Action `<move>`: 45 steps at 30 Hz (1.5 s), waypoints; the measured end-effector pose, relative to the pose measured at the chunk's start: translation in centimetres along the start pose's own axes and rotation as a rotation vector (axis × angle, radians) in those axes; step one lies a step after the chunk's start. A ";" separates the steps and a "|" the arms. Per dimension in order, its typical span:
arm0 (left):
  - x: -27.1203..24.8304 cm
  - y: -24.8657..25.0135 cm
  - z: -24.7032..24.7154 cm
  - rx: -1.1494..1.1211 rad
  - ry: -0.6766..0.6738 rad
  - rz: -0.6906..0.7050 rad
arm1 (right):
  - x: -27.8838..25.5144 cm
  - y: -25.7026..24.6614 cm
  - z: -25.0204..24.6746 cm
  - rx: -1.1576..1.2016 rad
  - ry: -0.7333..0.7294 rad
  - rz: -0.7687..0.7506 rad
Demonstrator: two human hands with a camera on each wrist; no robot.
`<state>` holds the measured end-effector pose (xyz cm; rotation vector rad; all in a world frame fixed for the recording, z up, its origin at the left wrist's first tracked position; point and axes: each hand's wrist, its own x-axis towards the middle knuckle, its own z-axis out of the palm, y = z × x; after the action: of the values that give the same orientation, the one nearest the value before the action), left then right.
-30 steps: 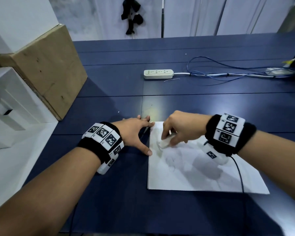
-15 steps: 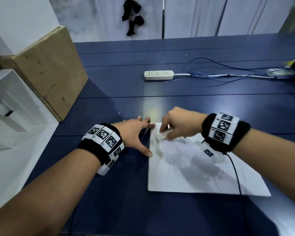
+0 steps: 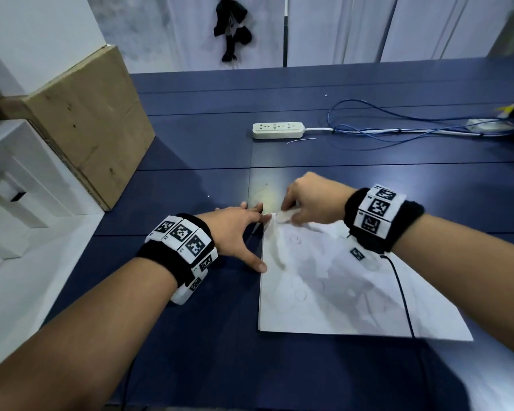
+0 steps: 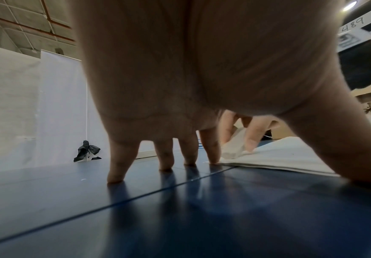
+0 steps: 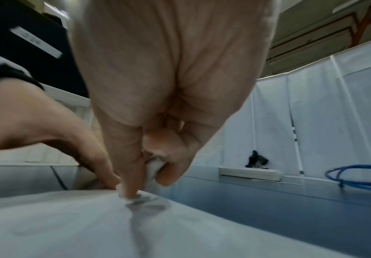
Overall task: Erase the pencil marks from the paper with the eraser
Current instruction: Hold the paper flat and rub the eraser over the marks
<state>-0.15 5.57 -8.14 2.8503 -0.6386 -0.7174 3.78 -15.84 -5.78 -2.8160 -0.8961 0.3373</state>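
Note:
A white sheet of paper [image 3: 333,292] with faint pencil marks lies on the dark blue table [image 3: 190,143]. My right hand [image 3: 309,203] pinches a white eraser [image 3: 285,216] and presses it on the paper's far left corner. In the left wrist view the eraser [image 4: 233,148] stands tilted on the paper [image 4: 279,153] between thumb and finger. In the right wrist view the eraser [image 5: 154,167] is mostly hidden by the fingers. My left hand [image 3: 238,229] is spread flat on the table, thumb and forefinger touching the paper's left edge.
A white power strip [image 3: 278,130] with a white lead and blue cables [image 3: 398,126] lies further back. A cardboard box [image 3: 92,120] and a white block [image 3: 18,185] stand at the left. A thin black wire [image 3: 401,292] from my right wristband crosses the paper.
My right hand has slid the eraser away from me, from the marks lower on the sheet up to the far left corner. The left hand has stayed in place.

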 end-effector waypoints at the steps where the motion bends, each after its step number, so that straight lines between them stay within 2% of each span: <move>1: 0.0 0.0 0.0 -0.001 0.001 0.000 | 0.2 0.4 0.0 0.009 0.026 0.026; 4: 0.0 0.0 -0.1 -0.001 -0.003 0.004 | -1.5 0.1 0.4 -0.010 -0.002 -0.067; 6: 0.0 0.0 -0.1 -0.004 -0.009 0.000 | -3.5 -1.0 0.4 0.021 -0.146 -0.171; 8: 0.1 -0.1 -0.1 -0.009 -0.012 0.001 | -4.2 -1.5 0.4 0.045 -0.257 -0.210; 10: 0.1 0.0 -0.1 -0.007 -0.011 0.002 | -3.1 -1.1 0.4 0.023 -0.213 -0.182; 14: -0.1 0.3 -0.3 0.006 -0.007 -0.002 | 0.0 0.6 -0.1 0.021 0.016 -0.008; 17: 0.0 0.2 -0.2 0.004 -0.006 0.002 | -0.7 0.9 0.4 0.011 0.032 -0.034; 20: 0.1 0.0 -0.1 -0.012 -0.008 -0.001 | -3.5 -0.4 1.1 0.061 -0.158 -0.166; 22: 0.1 0.0 -0.2 -0.019 -0.014 -0.001 | -3.9 -0.5 1.2 0.100 -0.266 -0.174; 24: 0.1 0.1 -0.2 -0.015 -0.014 -0.001 | -2.6 -0.1 0.9 0.089 -0.232 -0.125; 28: 0.1 0.2 -0.3 -0.019 -0.011 -0.004 | 0.2 1.1 0.3 0.028 0.003 -0.021; 30: 0.0 0.2 -0.3 -0.014 -0.009 -0.004 | -0.2 1.3 0.6 0.034 0.039 -0.015; 32: 0.1 0.1 -0.2 -0.010 -0.011 -0.004 | -1.7 1.0 1.0 0.072 -0.042 -0.073; 35: 0.0 0.2 -0.3 -0.011 -0.020 -0.010 | -3.7 0.1 1.0 0.167 -0.277 -0.125; 36: 0.0 0.3 -0.3 -0.005 -0.022 -0.011 | -3.5 0.1 0.9 0.158 -0.294 -0.134; 42: -0.2 0.6 -0.6 0.009 -0.015 -0.021 | 0.6 1.4 0.2 0.107 -0.001 0.023; 45: -0.1 0.4 -0.5 0.000 -0.007 -0.019 | -0.2 1.6 0.6 0.103 0.012 -0.011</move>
<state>-0.17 5.27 -7.59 2.8591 -0.6137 -0.7306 4.32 -17.21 -6.71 -2.7150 -0.8659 0.3536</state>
